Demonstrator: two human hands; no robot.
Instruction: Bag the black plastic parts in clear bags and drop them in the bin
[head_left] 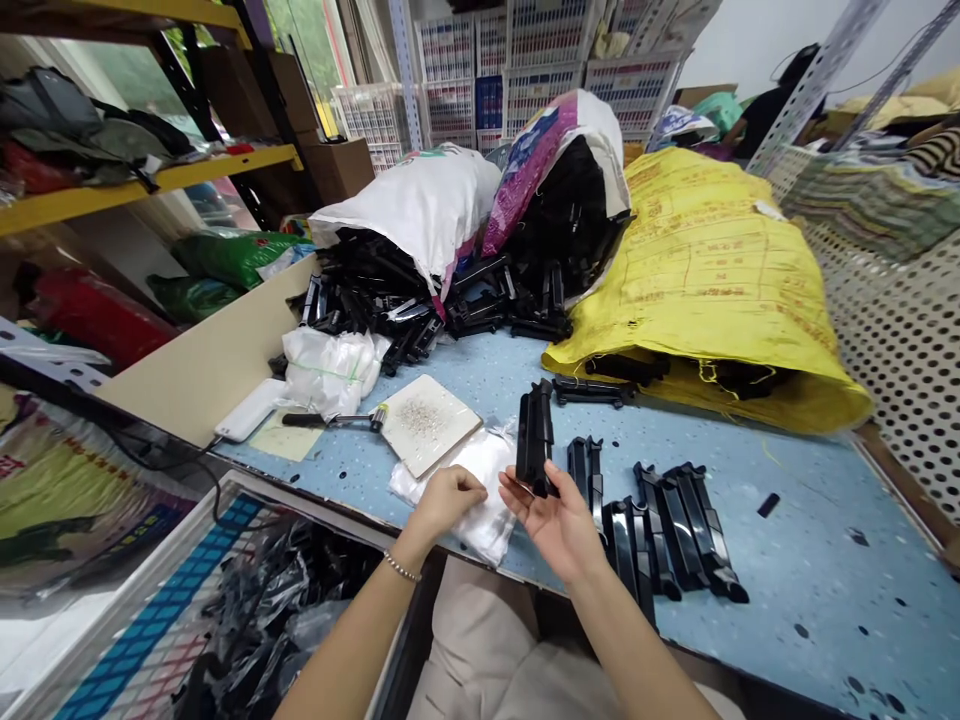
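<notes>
My right hand (551, 515) grips the lower end of a glossy black plastic part (535, 435), long and narrow, tilted up above the blue table. My left hand (450, 500) is closed, thumb and fingertips pinched together, over a white plastic bag (484, 485); anything between its fingertips is too small to make out. Beside the bag lies a white square board (429, 425) with many tiny bits on it. To the right of my right hand, several similar black parts (679, 530) lie side by side in a row.
Behind, a white sack (420, 205) and a purple-and-white sack (525, 180) spill black parts onto the table (825, 520). A yellow sack (720, 280) lies at right. A black-handled tool (330, 420) and a wrapped white bundle (330, 370) are at left. A crate (217, 540) stands below.
</notes>
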